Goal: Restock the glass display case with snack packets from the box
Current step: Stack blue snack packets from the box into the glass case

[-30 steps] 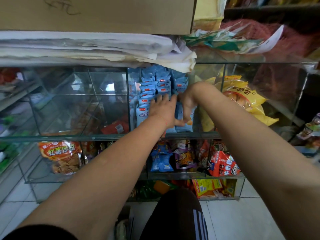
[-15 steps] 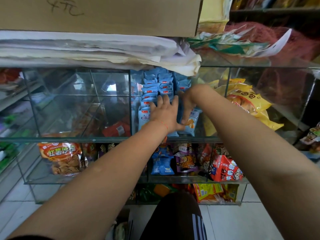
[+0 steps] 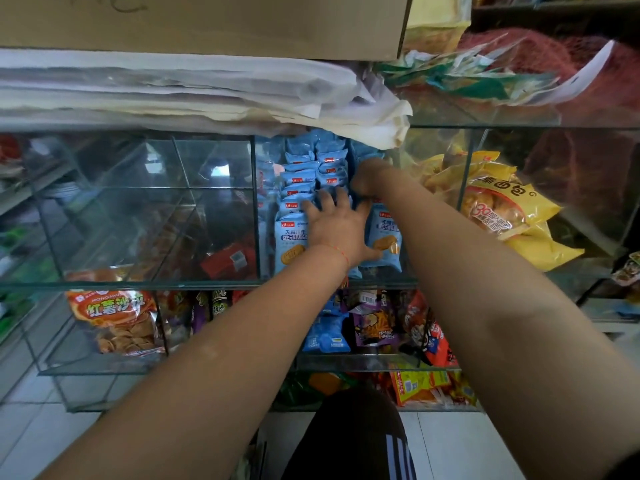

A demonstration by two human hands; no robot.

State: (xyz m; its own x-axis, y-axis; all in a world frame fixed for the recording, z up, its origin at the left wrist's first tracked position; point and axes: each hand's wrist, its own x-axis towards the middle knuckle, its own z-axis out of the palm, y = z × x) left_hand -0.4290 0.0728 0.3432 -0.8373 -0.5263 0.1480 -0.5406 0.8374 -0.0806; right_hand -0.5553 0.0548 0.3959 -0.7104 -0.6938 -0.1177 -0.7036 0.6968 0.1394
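- The glass display case (image 3: 221,285) is filling the view, its panes dividing it into compartments on several levels; its top is carrying a cardboard box (image 3: 207,22) sitting on a stack of folded white sheets (image 3: 173,95).
- The 2 bare arms are reaching forward into the upper middle compartment.
- The blue snack packets (image 3: 313,168) are standing packed in rows in that compartment, each light blue with a small red label near the top; the front ones are showing a biscuit picture and dark blue print.
- The upper left compartment is holding a red packet (image 3: 228,259) low at the back, seen through reflections.
- The yellow bread bags (image 3: 498,202) are lying heaped in the upper right compartment, just beside the blue rows behind a glass divider.
- The orange chip bag (image 3: 114,317) is leaning in the lower left compartment; purple, blue and red packets are crowding the lower middle one.
- The left hand (image 3: 337,230) is lying flat with straight, spread fingers, pressing against the front blue packets and covering part of them.
- The right hand (image 3: 369,178) is curling over the right-hand row, fingers bent down among the packets; I cannot tell whether it is gripping one.
- A front blue packet (image 3: 384,237) is leaning just right of the left hand, under the right wrist.
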